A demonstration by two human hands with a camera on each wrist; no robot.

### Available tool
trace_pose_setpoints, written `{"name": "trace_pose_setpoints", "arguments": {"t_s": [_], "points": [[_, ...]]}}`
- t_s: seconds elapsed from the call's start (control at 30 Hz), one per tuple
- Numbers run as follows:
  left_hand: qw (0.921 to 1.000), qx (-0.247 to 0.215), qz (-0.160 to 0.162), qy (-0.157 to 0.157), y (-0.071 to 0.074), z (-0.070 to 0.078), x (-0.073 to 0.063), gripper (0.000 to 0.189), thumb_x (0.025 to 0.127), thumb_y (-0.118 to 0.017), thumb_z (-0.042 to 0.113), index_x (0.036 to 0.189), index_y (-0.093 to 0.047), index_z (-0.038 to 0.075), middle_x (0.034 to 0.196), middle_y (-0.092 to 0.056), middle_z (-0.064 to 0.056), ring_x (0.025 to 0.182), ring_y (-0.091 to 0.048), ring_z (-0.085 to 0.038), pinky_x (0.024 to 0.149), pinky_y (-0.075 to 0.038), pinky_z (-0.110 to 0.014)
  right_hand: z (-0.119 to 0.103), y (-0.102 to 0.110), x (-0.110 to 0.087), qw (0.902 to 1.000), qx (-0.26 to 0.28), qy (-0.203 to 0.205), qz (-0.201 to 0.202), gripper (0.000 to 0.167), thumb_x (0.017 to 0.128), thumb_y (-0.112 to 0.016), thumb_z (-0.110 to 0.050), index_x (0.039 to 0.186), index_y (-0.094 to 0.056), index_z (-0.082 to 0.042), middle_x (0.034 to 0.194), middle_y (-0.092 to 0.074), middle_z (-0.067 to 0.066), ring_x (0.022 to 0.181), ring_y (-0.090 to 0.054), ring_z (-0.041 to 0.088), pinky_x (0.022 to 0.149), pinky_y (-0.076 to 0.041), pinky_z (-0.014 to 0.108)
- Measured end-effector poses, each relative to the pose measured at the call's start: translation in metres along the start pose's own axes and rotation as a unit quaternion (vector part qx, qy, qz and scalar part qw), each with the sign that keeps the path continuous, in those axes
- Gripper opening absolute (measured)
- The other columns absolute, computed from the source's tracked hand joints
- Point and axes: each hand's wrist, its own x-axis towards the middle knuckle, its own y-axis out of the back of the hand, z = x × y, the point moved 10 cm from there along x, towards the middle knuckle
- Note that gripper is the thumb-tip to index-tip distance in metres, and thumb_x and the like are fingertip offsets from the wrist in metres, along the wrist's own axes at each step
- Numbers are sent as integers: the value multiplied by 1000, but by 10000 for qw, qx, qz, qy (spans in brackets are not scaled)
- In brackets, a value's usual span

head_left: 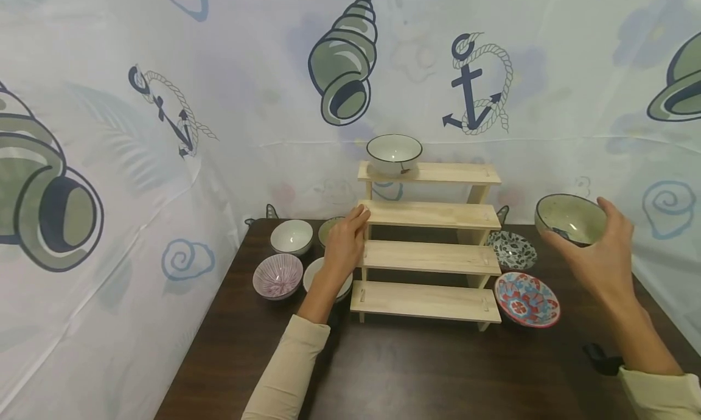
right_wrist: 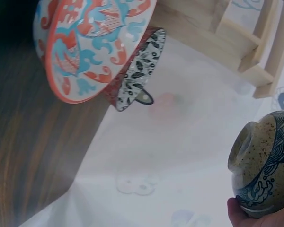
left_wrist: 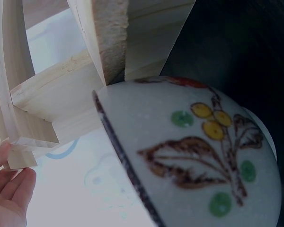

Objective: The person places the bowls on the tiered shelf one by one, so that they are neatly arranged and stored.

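Note:
My left hand [head_left: 346, 240] grips the left end of the second board from the top on a stepped wooden stand [head_left: 429, 214]. Thumb and fingers pinch the board's end in the left wrist view. Off to the right of the stand, my right hand [head_left: 610, 265] holds a speckled beige bowl [head_left: 575, 216] up above the table, thumb and fingers at its sides. Blue waves decorate that bowl's outside in the right wrist view. A white bowl with a dark rim [head_left: 394, 147] sits on the left of the top board. The lower three boards are bare.
Left of the stand, on the dark table [head_left: 405, 371], are a white bowl [head_left: 292, 237], a purple-striped bowl [head_left: 278, 277] and two bowls partly behind my left arm. At its right stand a black-and-white patterned bowl [head_left: 512, 251] and a red-and-blue bowl [head_left: 527, 301]. Printed cloth hangs behind.

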Motion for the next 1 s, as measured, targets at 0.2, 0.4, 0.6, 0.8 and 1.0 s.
{"name": "trace_pose_setpoints", "arguments": {"t_s": [0.2, 0.4, 0.6, 0.8, 1.0], "points": [[10000, 17, -22, 62, -1, -2, 1, 31, 101, -64, 7, 130, -72, 6, 141, -66, -13, 130, -64, -32, 100, -56, -53, -13, 2, -3, 9999, 97, 62, 36, 105, 80, -85, -30, 165, -23, -21, 165, -24, 22, 143, -31, 45, 114, -29, 63], [9999, -28, -71, 90, -2, -1, 0, 32, 100, -64, 6, 131, -71, 6, 141, -66, -13, 130, -64, -32, 101, -55, -53, -27, 5, -6, 9995, 285, 158, 54, 105, 80, -85, -27, 165, -24, -24, 166, -25, 19, 144, -30, 43, 114, -28, 62], [9999, -25, -90, 121, -1, -2, 0, 31, 101, -63, 7, 131, -71, 5, 142, -65, -13, 130, -64, -33, 102, -55, -53, -42, 3, -9, 9986, 417, 316, -15, 104, 80, -85, -28, 165, -25, -25, 165, -26, 20, 141, -32, 44, 111, -28, 65], [10000, 1, -70, 62, -1, -1, 0, 31, 100, -64, 7, 130, -72, 5, 141, -66, -14, 129, -65, -33, 100, -55, -55, -55, 1, -13, 9977, 440, 509, -87, 107, 79, -87, -29, 164, -23, -36, 164, -29, 18, 136, -36, 42, 104, -31, 66], [10000, 21, -1, 32, -2, -1, 2, 30, 100, -64, 5, 129, -72, 4, 140, -67, -14, 128, -65, -34, 98, -56, -56, -71, 1, -15, 9964, 496, 637, -250, 111, 78, -88, -28, 164, -19, -37, 167, -28, 16, 139, -35, 43, 107, -30, 68]]}}
